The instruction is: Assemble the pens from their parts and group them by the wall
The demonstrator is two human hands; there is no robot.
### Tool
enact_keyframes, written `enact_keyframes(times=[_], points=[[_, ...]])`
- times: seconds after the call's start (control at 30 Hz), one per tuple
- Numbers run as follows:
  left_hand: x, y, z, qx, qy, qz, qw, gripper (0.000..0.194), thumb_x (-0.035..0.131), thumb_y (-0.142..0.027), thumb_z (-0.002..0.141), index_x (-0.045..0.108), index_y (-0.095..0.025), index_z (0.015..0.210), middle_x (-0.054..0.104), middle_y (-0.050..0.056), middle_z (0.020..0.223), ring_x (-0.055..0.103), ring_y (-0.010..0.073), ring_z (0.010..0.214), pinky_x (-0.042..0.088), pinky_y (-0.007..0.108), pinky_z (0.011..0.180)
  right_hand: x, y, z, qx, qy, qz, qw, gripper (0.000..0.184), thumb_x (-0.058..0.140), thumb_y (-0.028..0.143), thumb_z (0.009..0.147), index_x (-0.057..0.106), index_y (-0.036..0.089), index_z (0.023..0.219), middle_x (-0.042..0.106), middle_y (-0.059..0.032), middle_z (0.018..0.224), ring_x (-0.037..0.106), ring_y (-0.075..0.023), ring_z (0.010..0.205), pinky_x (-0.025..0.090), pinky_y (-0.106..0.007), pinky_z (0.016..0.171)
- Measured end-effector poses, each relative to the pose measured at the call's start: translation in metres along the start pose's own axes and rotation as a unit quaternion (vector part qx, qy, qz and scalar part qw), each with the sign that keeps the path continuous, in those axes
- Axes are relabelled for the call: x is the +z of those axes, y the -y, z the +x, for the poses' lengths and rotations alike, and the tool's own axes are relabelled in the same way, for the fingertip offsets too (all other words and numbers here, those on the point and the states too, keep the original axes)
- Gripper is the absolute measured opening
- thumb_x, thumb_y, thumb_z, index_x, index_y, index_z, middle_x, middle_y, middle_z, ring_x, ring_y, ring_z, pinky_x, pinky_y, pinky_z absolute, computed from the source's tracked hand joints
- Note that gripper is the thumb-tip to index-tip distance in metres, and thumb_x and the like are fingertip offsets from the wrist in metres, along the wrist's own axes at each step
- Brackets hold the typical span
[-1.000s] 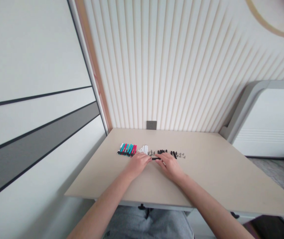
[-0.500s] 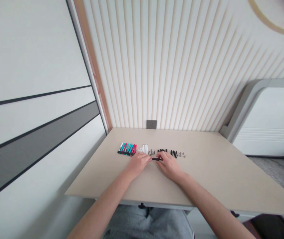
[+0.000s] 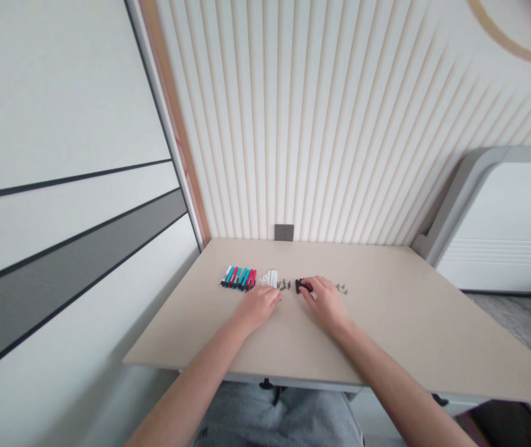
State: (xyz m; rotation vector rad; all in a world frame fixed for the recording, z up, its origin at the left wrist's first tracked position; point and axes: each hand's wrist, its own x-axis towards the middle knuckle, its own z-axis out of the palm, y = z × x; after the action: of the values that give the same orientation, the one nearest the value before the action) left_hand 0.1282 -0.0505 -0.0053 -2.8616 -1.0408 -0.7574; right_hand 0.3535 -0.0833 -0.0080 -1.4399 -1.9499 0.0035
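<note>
Right hand (image 3: 328, 302) at black barrels (image 3: 299, 286), left hand (image 3: 257, 304) near white sticks (image 3: 272, 277), grey tips (image 3: 288, 285); fingers half-curled, grips unclear

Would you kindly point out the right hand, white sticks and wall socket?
Right hand (image 3: 328, 302): head view, on the back of the hand.
White sticks (image 3: 272, 277): head view, middle of the row.
Wall socket (image 3: 284, 233): head view, centre of its dark plate.

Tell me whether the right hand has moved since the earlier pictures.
Yes: judged against the socket, the right hand has shifted a little to the right.
</note>
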Motion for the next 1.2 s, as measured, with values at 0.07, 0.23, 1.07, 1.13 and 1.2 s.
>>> enact_keyframes(times=[0.07, 0.23, 1.07, 1.13, 1.2], points=[[0.0, 0.0, 0.0, -0.002, 0.006, 0.0, 1.0, 0.022, 0.049, -0.02, 0.098, 0.064, -0.018, 0.082, 0.07, 0.005, 0.081, 0.065, 0.0198, 0.08, 0.048, 0.03, 0.075, -0.004, -0.009, 0.002, 0.05, -0.01, -0.05, 0.997, 0.016, 0.052, 0.03, 0.095, 0.063, 0.021, 0.101, 0.069, -0.0056, 0.087, 0.062, -0.023, 0.086, 0.043, -0.035, 0.081], [-0.001, -0.002, -0.001, 0.001, 0.026, 0.002, 1.0, 0.021, 0.05, -0.021, 0.098, 0.065, -0.018, 0.084, 0.07, 0.005, 0.082, 0.065, 0.0201, 0.08, 0.048, 0.03, 0.076, -0.011, -0.033, 0.003, 0.13, 0.015, -0.127, 0.983, 0.021, 0.049, 0.033, 0.096, 0.065, 0.021, 0.1, 0.071, -0.0077, 0.09, 0.063, -0.0243, 0.088, 0.041, -0.034, 0.079], [-0.002, -0.001, -0.002, 0.002, 0.066, 0.02, 0.998, 0.025, 0.045, -0.024, 0.1, 0.065, -0.017, 0.087, 0.07, 0.005, 0.084, 0.063, 0.0196, 0.082, 0.046, 0.03, 0.078, -0.027, -0.034, -0.001, 0.203, 0.101, -0.207, 0.952, 0.025, 0.045, 0.024, 0.097, 0.069, 0.021, 0.101, 0.072, -0.0082, 0.099, 0.064, -0.022, 0.093, 0.035, -0.032, 0.078], [-0.002, -0.002, -0.001, 0.003, 0.069, 0.02, 0.997, 0.025, 0.045, -0.024, 0.1, 0.065, -0.017, 0.087, 0.07, 0.005, 0.084, 0.063, 0.0193, 0.082, 0.046, 0.03, 0.079, -0.027, -0.033, -0.001, 0.203, 0.113, -0.204, 0.951, 0.025, 0.046, 0.024, 0.096, 0.07, 0.021, 0.1, 0.072, -0.0079, 0.098, 0.064, -0.0218, 0.093, 0.036, -0.032, 0.077], [-0.002, -0.002, -0.001, 0.003, 0.072, 0.02, 0.997, 0.025, 0.045, -0.023, 0.1, 0.065, -0.017, 0.086, 0.07, 0.005, 0.083, 0.064, 0.0195, 0.083, 0.046, 0.03, 0.079, -0.026, -0.031, 0.0, 0.2, 0.124, -0.198, 0.951, 0.024, 0.046, 0.024, 0.095, 0.07, 0.021, 0.098, 0.072, -0.0072, 0.098, 0.065, -0.0216, 0.093, 0.035, -0.031, 0.076]])
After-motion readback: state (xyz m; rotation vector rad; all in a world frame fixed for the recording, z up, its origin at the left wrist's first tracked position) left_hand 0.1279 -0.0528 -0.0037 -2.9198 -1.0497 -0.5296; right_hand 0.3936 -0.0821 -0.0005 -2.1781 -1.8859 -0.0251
